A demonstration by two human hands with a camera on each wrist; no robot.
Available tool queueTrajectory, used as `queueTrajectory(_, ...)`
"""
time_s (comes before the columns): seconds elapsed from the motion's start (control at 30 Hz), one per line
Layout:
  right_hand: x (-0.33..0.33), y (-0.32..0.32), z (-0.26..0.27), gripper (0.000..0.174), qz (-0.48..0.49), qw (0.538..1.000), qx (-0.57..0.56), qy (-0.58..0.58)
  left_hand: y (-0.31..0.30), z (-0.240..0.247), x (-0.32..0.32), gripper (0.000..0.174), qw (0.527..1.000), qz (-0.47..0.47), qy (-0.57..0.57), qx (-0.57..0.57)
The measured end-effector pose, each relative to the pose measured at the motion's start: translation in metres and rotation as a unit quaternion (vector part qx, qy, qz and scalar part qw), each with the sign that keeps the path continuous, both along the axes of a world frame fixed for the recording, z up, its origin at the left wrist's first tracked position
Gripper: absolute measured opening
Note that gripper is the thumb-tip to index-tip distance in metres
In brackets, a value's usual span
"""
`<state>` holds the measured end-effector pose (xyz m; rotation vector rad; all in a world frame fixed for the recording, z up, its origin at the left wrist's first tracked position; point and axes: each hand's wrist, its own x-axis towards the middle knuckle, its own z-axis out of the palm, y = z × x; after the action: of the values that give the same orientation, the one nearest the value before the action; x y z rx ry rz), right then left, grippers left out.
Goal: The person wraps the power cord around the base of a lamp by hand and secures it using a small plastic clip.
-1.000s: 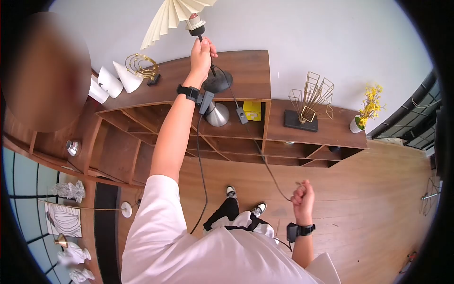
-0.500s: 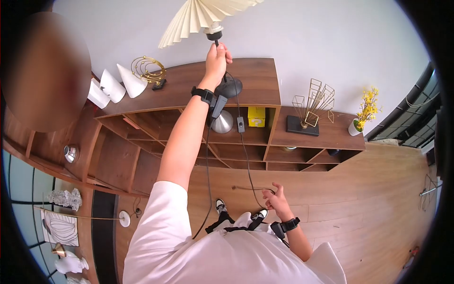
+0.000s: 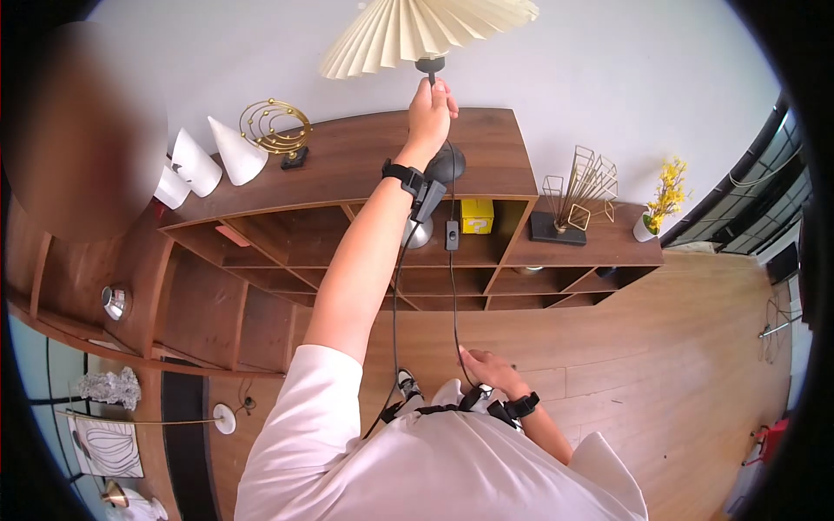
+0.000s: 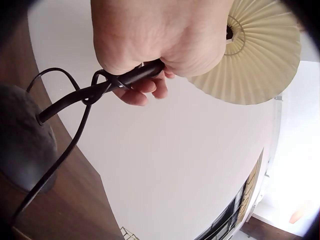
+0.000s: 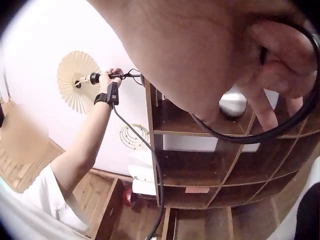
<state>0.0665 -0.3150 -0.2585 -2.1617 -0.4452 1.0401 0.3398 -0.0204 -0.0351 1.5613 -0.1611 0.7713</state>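
Note:
My left hand (image 3: 430, 117) grips the dark stem of a table lamp just below its socket. The lamp has a cream pleated shade (image 3: 426, 39) and a round dark base (image 3: 447, 163), which overlaps the cabinet top in the head view. A black power cord (image 4: 67, 150) is looped round the stem (image 4: 75, 96) below my fingers. It hangs past an inline switch (image 3: 452, 235) down to my right hand (image 3: 493, 369), low in front of my body. There my right hand holds the cord, which bows in a loop (image 5: 270, 136) around the fingers.
The wooden shelf cabinet (image 3: 347, 187) carries white cones (image 3: 236, 154), a gold ring ornament (image 3: 276, 128), a geometric wire ornament (image 3: 578, 195) and a yellow-flowered pot (image 3: 665, 204). A yellow box (image 3: 477, 217) sits in a compartment. A camera cable (image 3: 395, 313) hangs from my left wrist.
My left hand and the lamp have shifted right in the head view, and the shade shows more fully. My right hand has moved left and lower, its fingers now turned toward the cord.

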Motion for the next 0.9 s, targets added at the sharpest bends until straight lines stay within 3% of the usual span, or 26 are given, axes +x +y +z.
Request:
queueTrajectory(0.17, 0.001, 0.013, 0.027, 0.076, 0.041, 0.999, -0.003, -0.013, 0.003, -0.003, 0.004, 0.028, 1.0, -0.011, -0.008, 0.005)
queueTrajectory(0.23, 0.002, 0.021, 0.046, 0.075, 0.053, 0.995, -0.062, 0.055, 0.001, -0.002, 0.002, 0.028, 1.0, -0.011, -0.014, 0.001)
queueTrajectory(0.37, -0.003, 0.03, 0.057, 0.075, 0.066, 0.995, -0.045, 0.054, 0.001, -0.001, 0.002, 0.029, 1.0, -0.002, -0.017, 0.011)
queueTrajectory(0.43, -0.013, 0.031, 0.037, 0.074, 0.019, 0.999, 0.018, -0.038, 0.001, -0.002, 0.004, 0.029, 1.0, -0.001, -0.017, 0.015)
queueTrajectory(0.57, -0.021, 0.039, 0.036, 0.074, -0.017, 0.993, 0.066, -0.096, 0.0, -0.003, 0.005, 0.028, 1.0, -0.004, -0.024, 0.002)
queueTrajectory(0.63, -0.016, 0.044, 0.054, 0.071, -0.075, 0.984, 0.108, 0.122, -0.001, -0.002, 0.002, 0.028, 0.999, -0.003, -0.033, 0.003)
queueTrajectory(0.77, -0.008, 0.042, 0.061, 0.066, -0.025, 0.984, 0.08, 0.159, 0.001, -0.001, 0.0, 0.029, 1.0, 0.001, -0.025, 0.017)
queueTrajectory(0.83, -0.013, 0.042, 0.062, 0.051, 0.024, 0.984, 0.123, 0.125, 0.001, -0.003, 0.003, 0.029, 1.0, -0.006, -0.024, 0.015)
queueTrajectory(0.9, -0.017, 0.041, 0.056, 0.051, 0.045, 0.981, 0.159, 0.101, 0.002, -0.004, 0.005, 0.029, 0.999, -0.005, -0.03, 0.009)
